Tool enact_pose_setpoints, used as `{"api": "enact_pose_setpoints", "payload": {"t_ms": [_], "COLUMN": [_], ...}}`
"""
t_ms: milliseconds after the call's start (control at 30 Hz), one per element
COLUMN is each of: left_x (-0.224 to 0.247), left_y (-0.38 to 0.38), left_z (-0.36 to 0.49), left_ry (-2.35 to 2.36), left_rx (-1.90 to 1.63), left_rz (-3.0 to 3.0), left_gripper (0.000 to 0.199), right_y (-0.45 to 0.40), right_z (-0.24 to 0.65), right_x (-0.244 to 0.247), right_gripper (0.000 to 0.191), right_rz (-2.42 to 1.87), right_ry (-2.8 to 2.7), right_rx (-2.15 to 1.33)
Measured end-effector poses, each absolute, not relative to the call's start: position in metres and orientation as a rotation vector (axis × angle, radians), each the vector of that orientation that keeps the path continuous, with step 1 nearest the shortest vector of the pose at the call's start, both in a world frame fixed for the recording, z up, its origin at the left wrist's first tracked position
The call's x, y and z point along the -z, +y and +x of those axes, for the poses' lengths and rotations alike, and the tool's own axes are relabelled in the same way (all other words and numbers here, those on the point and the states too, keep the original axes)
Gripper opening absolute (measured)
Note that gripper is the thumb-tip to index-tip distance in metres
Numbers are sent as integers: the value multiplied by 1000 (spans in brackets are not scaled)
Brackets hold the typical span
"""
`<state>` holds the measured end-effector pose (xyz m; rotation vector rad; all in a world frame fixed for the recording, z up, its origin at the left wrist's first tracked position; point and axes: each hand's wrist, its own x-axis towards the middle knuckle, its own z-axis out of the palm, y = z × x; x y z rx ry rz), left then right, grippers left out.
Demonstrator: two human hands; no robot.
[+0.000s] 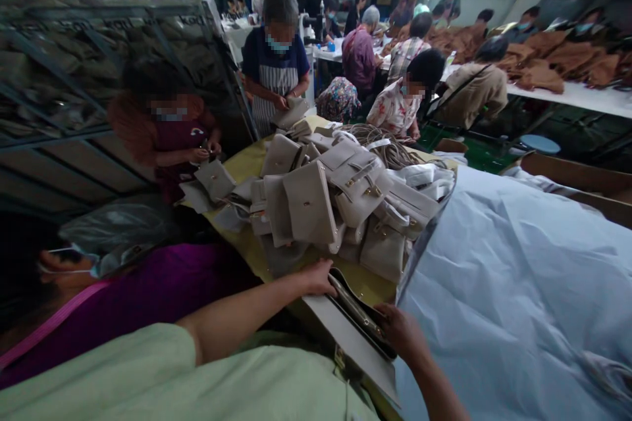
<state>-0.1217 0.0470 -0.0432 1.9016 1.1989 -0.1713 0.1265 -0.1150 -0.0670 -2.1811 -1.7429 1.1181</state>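
Observation:
A beige bag (353,342) lies tilted at the near edge of the yellow-covered table (244,161), its top opening spread and its flap hanging toward me. My left hand (318,277) grips the far left corner of the opening, fingers closed on the rim. At the right end of the same opening, my right hand (397,329) pinches the edge, its fingertips partly hidden by the bag. A metal clasp shows near the flap's lower part. Just beyond my hands rises a heap of similar beige bags (309,200) with gold-coloured clasps.
White sheeting (523,296) covers the right side. A person in purple (187,302) leans close at my left; two people handle bags across the table. Bundled straps (382,145) lie behind the heap. A metal rack (99,138) stands at the left, cardboard boxes at the right.

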Motion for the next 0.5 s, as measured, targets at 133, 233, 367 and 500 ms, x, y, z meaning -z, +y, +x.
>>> {"api": "enact_pose_setpoints", "payload": {"t_ms": [133, 233, 367, 500], "left_x": [17, 13, 14, 12], "left_y": [35, 25, 17, 17], "left_z": [-110, -95, -88, -90], "left_ry": [772, 454, 452, 442], "left_rx": [240, 482, 518, 655], "left_rz": [2472, 2551, 2585, 2438], "left_gripper": [35, 18, 31, 46], "right_y": [-113, -114, -113, -106], "right_z": [122, 126, 117, 92], "right_x": [64, 65, 58, 36], "right_gripper": [41, 51, 56, 41], "right_rz": [-2201, -2159, -2056, -2150], "right_ry": [-1725, -1576, -1581, -1906], "right_rx": [-1147, -1191, -1233, -1112]}}
